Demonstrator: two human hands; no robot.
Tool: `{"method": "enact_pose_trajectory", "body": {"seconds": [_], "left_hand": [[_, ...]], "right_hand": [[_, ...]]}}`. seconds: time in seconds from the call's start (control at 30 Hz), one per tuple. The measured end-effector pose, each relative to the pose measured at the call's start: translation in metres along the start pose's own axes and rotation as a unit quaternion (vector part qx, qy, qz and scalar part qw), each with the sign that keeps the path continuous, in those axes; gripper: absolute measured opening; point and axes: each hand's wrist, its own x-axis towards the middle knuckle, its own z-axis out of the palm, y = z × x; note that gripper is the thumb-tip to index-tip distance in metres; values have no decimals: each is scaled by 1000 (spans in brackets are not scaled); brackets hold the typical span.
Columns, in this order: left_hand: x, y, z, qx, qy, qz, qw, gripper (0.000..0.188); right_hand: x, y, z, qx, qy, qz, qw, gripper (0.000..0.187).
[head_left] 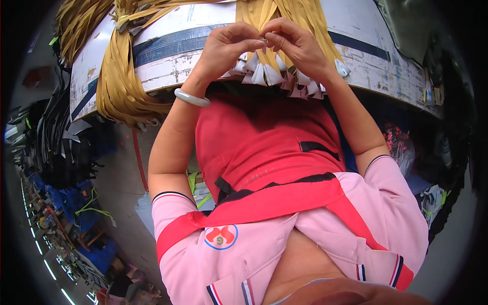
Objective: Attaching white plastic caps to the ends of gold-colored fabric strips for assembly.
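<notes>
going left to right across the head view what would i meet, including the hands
Black strips, tied yellow bundle, bangle, left hand, right hand, clear plastic.

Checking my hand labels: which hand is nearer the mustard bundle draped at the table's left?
Left. The left hand is right of the mustard bundle; the right hand is farther right, beyond the left.

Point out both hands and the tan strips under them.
Left hand [225,48], head view: back of the hand.
Right hand [301,47], head view: back of the hand.
Tan strips [314,18], head view: upper stretch beside the right hand.
</notes>
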Motion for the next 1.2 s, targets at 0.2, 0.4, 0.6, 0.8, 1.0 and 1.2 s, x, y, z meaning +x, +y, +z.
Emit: {"method": "enact_pose_trajectory", "body": {"seconds": [0.2, 0.4, 0.6, 0.8, 1.0, 1.2], "left_hand": [[5, -16, 5, -172, 49, -9, 984, 10], [5, -25, 2, -235, 15, -24, 972, 11], [3, -8, 4, -201, 47, -86, 975, 18], [4, -6, 1, -76, 79, -18, 994, 17], [6, -4, 25, 27, 232, 39, 972, 9], [-1, -3, 56, 4, 269, 84, 960, 19]], "right_hand": [[11, 6, -4, 95, -34, 44, 994, 26], [24, 11, -19, 30, -151, 56, 987, 17], [28, 8, -23, 83, -142, 135, 977, 8], [34, 3, -27, 131, -157, 103, 973, 12], [33, 2, -1, -226, 16, -100, 969, 15], [28, 30, 11, -262, 149, -109, 947, 10]]}}
